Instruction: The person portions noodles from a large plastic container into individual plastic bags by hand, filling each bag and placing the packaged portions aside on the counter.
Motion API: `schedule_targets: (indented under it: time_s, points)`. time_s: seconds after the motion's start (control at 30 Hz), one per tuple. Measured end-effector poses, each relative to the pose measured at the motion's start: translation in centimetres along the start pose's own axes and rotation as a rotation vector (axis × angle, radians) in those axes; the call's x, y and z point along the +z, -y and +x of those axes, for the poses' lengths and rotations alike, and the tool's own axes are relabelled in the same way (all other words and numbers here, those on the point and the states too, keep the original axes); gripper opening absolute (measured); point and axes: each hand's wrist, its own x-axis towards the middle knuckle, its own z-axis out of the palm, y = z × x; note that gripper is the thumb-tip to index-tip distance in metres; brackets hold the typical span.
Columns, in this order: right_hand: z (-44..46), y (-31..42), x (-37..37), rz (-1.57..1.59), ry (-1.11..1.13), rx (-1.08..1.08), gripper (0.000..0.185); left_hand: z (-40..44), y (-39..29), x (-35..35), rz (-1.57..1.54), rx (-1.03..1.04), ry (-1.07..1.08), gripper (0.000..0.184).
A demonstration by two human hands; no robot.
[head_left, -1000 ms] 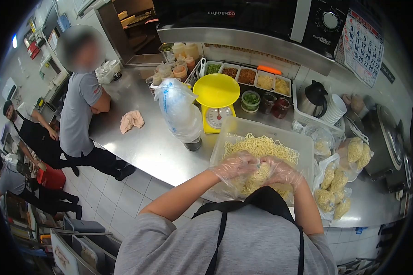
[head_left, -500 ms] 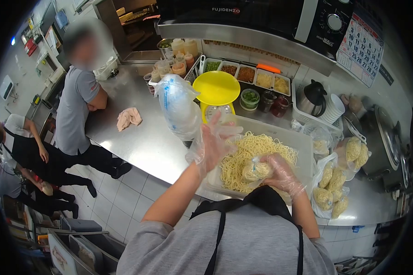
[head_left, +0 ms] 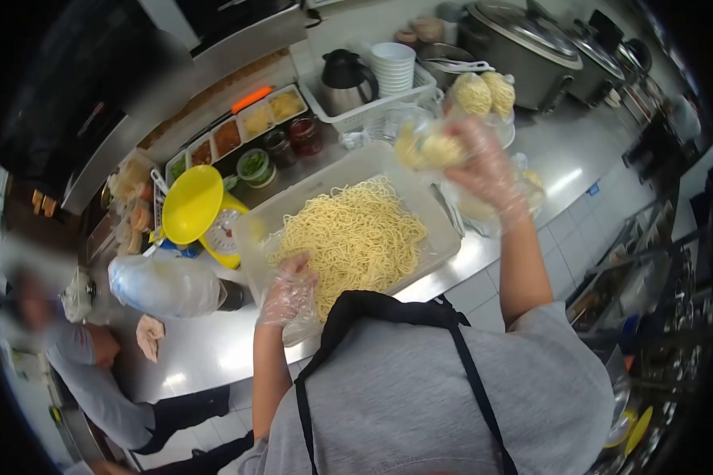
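My right hand (head_left: 487,170), in a clear plastic glove, grips a small plastic bag of noodles (head_left: 429,149), raised beyond the right end of a translucent tub (head_left: 255,237). Motion blurs the bag a little. Loose yellow noodles (head_left: 356,233) are heaped in the tub. At the tub's near left side, my gloved left hand (head_left: 290,293) rests against the edge of the heap, fingers loosely apart with nothing visible in them. More filled noodle bags (head_left: 483,95) sit at the back right, and others lie partly hidden below my right hand.
A yellow scale (head_left: 194,204) and a roll of plastic bags (head_left: 166,285) stand left of the tub. Behind are topping containers (head_left: 228,138), jars (head_left: 305,136), and a basket (head_left: 372,119) with a flask and bowls. Large cookers (head_left: 523,47) stand back right. A person (head_left: 95,380) leans at the left.
The view has turned to the right. My right hand has carried the noodle bag from above the tub out to the right. My left hand has come down from near the scale to the noodles.
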Motion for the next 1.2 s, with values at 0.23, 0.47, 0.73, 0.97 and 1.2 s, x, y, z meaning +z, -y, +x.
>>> schedule_targets:
  time_s: [0.23,0.47,0.73,0.97,1.2]
  points:
    - [-2.0,-6.6,-7.8,-0.143,-0.573,0.101,0.055,-0.3,-1.9,0.1,0.484,0.124,0.009,0.041]
    - [-6.3,-13.5,-5.1,-0.158,-0.942,0.285,0.044,-0.6,-2.1,0.3,0.513,0.111,0.010,0.043]
    - [-6.9,-17.0,-2.0,-0.379,-0.572,0.566,0.042,-0.4,-2.0,0.3,0.554,0.128,0.017,0.044]
    - [-7.5,-21.0,-4.6,-0.373,-0.247,0.773,0.063,-0.4,-2.0,0.3,0.544,0.111,0.018,0.043]
    - [-7.6,-21.9,-4.7,-0.222,-0.268,0.835,0.061,-0.3,-1.9,0.2,0.539,0.112,0.032,0.043]
